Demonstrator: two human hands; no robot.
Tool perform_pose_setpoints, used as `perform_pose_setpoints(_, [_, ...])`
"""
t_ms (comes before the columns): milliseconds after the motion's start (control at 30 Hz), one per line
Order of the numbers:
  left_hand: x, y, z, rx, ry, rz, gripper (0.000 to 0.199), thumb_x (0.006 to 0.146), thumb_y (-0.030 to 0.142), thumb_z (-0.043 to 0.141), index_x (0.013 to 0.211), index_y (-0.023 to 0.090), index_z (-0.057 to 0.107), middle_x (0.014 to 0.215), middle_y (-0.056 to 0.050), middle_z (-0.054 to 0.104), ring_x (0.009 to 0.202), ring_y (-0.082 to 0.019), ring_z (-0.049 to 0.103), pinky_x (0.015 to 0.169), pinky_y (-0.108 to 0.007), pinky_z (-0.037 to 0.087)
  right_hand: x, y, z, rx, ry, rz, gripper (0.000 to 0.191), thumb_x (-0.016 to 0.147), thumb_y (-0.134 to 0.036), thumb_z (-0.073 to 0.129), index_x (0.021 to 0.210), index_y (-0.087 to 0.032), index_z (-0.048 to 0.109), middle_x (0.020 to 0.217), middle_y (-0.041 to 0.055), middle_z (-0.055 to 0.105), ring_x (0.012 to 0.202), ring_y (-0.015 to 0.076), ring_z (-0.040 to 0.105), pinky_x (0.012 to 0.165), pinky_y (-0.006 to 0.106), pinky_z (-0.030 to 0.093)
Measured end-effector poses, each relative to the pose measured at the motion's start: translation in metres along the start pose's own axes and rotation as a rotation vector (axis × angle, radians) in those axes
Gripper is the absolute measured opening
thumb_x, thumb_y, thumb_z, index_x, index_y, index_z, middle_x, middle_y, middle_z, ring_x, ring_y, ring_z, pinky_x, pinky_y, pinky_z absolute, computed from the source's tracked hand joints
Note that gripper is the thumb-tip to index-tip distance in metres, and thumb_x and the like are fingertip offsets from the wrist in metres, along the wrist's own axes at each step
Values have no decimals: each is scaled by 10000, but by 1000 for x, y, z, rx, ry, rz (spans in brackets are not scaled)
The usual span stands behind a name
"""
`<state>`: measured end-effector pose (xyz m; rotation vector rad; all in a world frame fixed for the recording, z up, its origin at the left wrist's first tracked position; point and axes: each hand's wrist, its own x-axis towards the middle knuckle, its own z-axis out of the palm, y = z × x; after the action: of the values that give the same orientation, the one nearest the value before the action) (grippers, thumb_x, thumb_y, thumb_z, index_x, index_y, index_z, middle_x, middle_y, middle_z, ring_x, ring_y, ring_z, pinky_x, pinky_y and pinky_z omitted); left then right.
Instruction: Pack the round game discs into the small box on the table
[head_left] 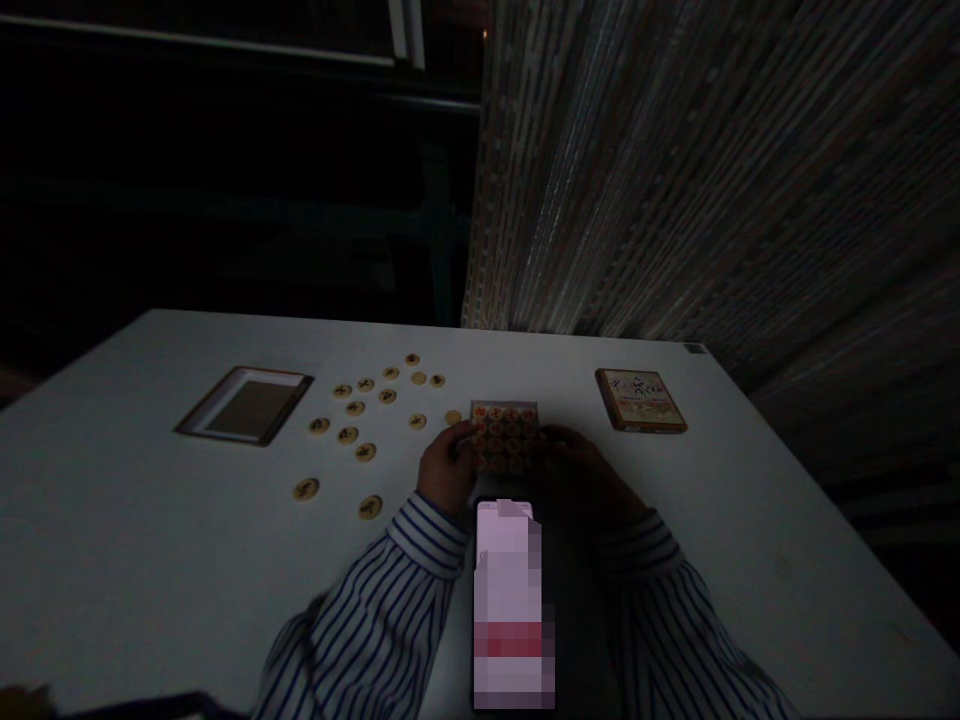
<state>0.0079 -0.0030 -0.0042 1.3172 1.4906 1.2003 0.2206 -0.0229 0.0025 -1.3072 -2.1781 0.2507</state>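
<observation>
A small open box (505, 404) of round Chinese chess pieces with red characters lies in the middle of the white table, its pieces in neat rows. My left hand (448, 468) is closed on the box's left side, thumb and fingers at the edge. At the right side, my right hand (589, 468) grips the box with its fingertips; much of that hand is in dark shadow. Loose Chinese chess pieces (347, 435) are scattered to the left of my left hand. Most show dark characters, and a couple look blank on top.
A lit phone (510, 590) is in front of the box, between my forearms. An open, shallow box lid or tray (246, 405) lies at the left. Toward the right is a flat printed box (643, 400). Behind the white table (187, 580) hangs a striped curtain (637, 170).
</observation>
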Motion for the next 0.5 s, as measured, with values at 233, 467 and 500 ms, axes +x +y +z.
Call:
perform_pose_setpoints(233, [1, -4, 1, -24, -20, 3, 261, 721, 130, 538, 957, 163, 646, 1028, -80, 667, 990, -197, 601, 909, -369, 457, -1, 4, 2, 17, -13, 6, 272, 765, -332, 601, 1019, -243, 638, 1150, 104, 560, 982, 221, 582, 813, 421, 513])
perform_pose_setpoints(467, [1, -8, 1, -5, -15, 13, 268, 724, 136, 530, 965, 160, 642, 1055, -88, 656, 1014, -197, 591, 921, -368, 448, -2, 4, 2, -13, -33, 20, 302, 754, -331, 611, 1044, -250, 631, 1169, 102, 553, 998, 230, 576, 825, 429, 507])
perform_pose_setpoints(500, [1, -7, 1, -3, -18, 10, 265, 725, 135, 528, 962, 160, 643, 1055, -89, 656, 1016, -198, 590, 920, -369, 450, -1, 4, 1, -11, -31, 21, 296, 755, -330, 610, 1038, -247, 636, 1164, 102, 559, 985, 227, 582, 822, 419, 511])
